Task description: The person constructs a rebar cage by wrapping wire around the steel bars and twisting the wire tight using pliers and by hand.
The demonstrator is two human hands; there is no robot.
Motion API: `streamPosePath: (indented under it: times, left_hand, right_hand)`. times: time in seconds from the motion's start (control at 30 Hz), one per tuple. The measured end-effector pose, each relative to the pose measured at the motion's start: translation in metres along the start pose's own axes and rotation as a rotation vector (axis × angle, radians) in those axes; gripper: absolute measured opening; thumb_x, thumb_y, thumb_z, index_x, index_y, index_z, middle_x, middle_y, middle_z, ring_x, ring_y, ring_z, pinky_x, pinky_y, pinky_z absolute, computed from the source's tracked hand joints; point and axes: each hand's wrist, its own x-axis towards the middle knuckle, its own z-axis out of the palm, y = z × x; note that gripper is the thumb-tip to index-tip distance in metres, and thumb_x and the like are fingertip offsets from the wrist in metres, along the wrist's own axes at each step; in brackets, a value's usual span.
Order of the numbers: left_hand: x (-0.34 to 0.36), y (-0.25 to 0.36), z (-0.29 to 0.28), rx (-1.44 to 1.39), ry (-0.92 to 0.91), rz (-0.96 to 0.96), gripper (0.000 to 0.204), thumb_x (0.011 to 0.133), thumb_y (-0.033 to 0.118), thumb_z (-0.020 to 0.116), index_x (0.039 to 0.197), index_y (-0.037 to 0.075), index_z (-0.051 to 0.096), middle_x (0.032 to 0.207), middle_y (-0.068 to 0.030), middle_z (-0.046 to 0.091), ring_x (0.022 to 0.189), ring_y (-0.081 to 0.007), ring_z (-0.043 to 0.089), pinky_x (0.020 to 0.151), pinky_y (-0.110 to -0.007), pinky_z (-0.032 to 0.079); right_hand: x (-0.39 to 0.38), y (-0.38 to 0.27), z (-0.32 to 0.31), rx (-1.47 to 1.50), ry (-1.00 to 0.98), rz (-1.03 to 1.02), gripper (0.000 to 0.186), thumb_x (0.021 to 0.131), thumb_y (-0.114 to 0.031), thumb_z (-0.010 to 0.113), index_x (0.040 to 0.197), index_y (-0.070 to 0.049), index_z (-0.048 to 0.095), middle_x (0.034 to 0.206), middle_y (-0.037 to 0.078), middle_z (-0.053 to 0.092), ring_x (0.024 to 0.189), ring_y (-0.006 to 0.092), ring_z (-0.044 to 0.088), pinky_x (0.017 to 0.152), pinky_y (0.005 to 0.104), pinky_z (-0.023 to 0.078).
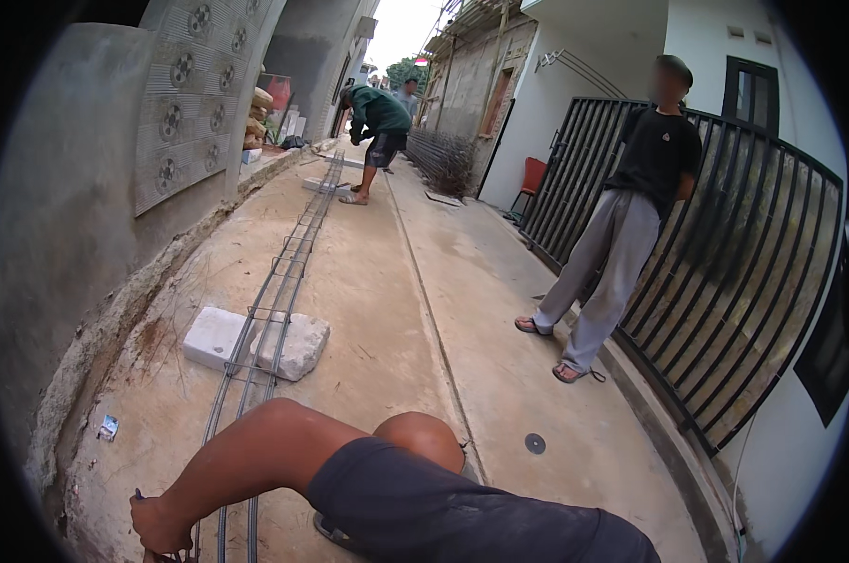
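Note:
My right arm reaches across from the lower right, its elbow bent. At the lower left, my right hand is closed around a dark hand tool. Only a short end of it shows clearly, and its kind is hard to make out. Right beside the hand runs a long rebar cage, made of thin steel bars with square wire stirrups. The cage rests across two whitish blocks, a left one and a right one, and stretches far up the lane. My left hand is out of the picture. My bare knee shows behind the sleeve.
Farther up, a person in a green top bends over the cage's far end. Another person in a black shirt stands at right by a black metal gate. A grey wall borders the left. A red chair stands near the gate.

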Motion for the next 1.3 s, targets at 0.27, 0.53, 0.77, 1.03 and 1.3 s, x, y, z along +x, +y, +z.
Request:
streamPosePath:
  times: [0.27,0.53,0.77,1.03,1.3]
  left_hand:
    - [0.031,0.042,-0.007,-1.039,-0.585,-0.157,0.026,0.096,0.018,0.06,0.1,-0.007,0.058,0.077,-0.0115,0.064,0.064,-0.0181,0.064,0.06,-0.031,0.054]
    - [0.06,0.127,0.019,-0.941,-0.663,-0.118,0.026,0.088,-0.001,0.063,0.111,-0.013,0.062,0.089,-0.016,0.069,0.079,-0.0203,0.07,0.068,-0.031,0.059]
    - [0.058,0.168,0.044,-0.484,-0.657,-0.113,0.012,0.083,-0.003,0.062,0.093,-0.007,0.066,0.079,-0.0109,0.068,0.065,-0.0169,0.068,0.057,-0.027,0.056]
    - [0.075,0.192,0.11,-0.371,-0.677,-0.338,0.016,0.083,0.004,0.065,0.096,-0.006,0.065,0.077,-0.0122,0.067,0.058,-0.0161,0.065,0.051,-0.027,0.056]
    - [0.124,0.262,0.238,-0.738,-0.481,-0.384,0.019,0.09,0.011,0.065,0.099,-0.005,0.058,0.079,-0.0126,0.066,0.062,-0.0197,0.068,0.055,-0.029,0.058]
  right_hand:
    - [-0.103,0.028,0.04,-0.381,0.811,-0.009,0.026,0.087,-0.027,0.058,0.101,-0.005,0.056,0.084,0.005,0.053,0.082,0.0207,0.053,0.074,0.0396,0.041]
    - [-0.211,0.016,0.042,-0.36,0.736,0.276,0.028,0.093,-0.022,0.051,0.12,-0.024,0.044,0.107,0.006,0.049,0.1,0.0191,0.048,0.087,0.0406,0.038]
    - [-0.239,0.015,0.07,-0.267,0.515,0.339,0.022,0.087,-0.027,0.059,0.102,-0.011,0.062,0.115,0.011,0.048,0.119,0.0256,0.046,0.112,0.0565,0.029]
    - [-0.274,0.006,0.167,0.271,0.633,0.706,0.057,0.094,-0.026,0.055,0.141,0.0,0.038,0.158,0.026,0.005,0.148,0.0399,0.005,0.107,0.0717,0.016]
    - [-0.346,0.014,0.3,0.479,0.809,1.081,0.067,0.09,-0.019,0.061,0.144,0.003,0.029,0.154,0.035,0.004,0.142,0.0543,0.005,0.106,0.0707,0.019]
